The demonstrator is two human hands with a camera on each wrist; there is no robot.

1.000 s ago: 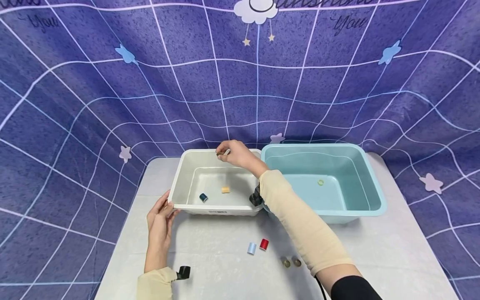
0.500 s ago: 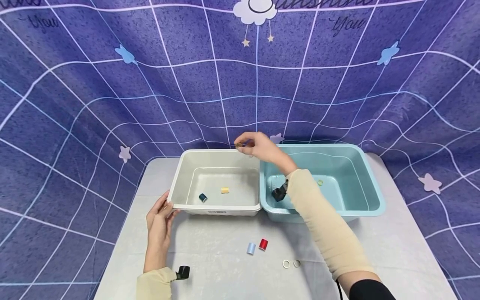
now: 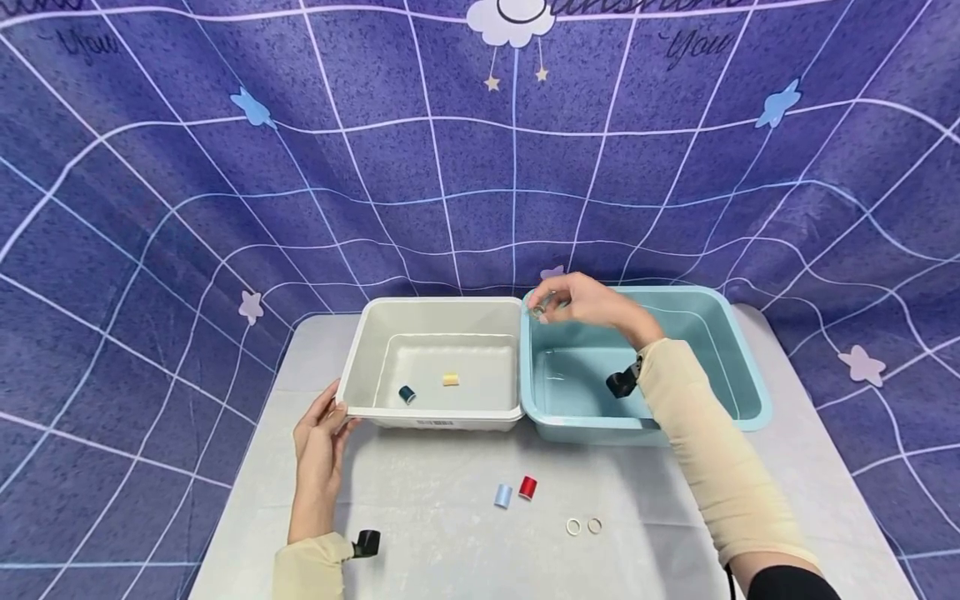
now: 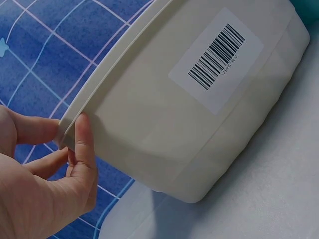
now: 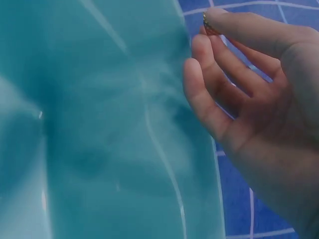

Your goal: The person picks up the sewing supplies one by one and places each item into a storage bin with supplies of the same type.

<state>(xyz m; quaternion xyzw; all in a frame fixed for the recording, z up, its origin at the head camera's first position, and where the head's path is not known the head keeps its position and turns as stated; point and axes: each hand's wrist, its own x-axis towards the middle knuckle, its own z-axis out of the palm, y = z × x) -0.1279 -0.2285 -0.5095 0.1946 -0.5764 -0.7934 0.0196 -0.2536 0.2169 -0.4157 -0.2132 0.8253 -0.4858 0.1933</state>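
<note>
My right hand (image 3: 585,302) is above the back left corner of the teal plastic bin (image 3: 752,375), pinching a small gold ring (image 5: 210,27) between thumb and fingertips. Beside it on the left is a white plastic bin (image 3: 435,414). My left hand (image 3: 321,433) grips that bin's front left corner, thumb and fingers on its rim (image 4: 94,82). Inside the white bin lie a dark teal thread spool (image 3: 407,394) and a yellow spool (image 3: 451,380). My right forearm covers part of the teal bin's floor.
On the white-covered table (image 3: 420,517), in front of the bins, lie a light blue spool (image 3: 503,496) and a red spool (image 3: 528,488). Two rings, one pale (image 3: 573,527) and one darker (image 3: 595,526), lie to their right. A purple patterned cloth (image 3: 480,167) hangs behind.
Still holding the ring, my right hand has moved right, from over the white bin to over the teal bin. My left hand stays at the white bin's corner.
</note>
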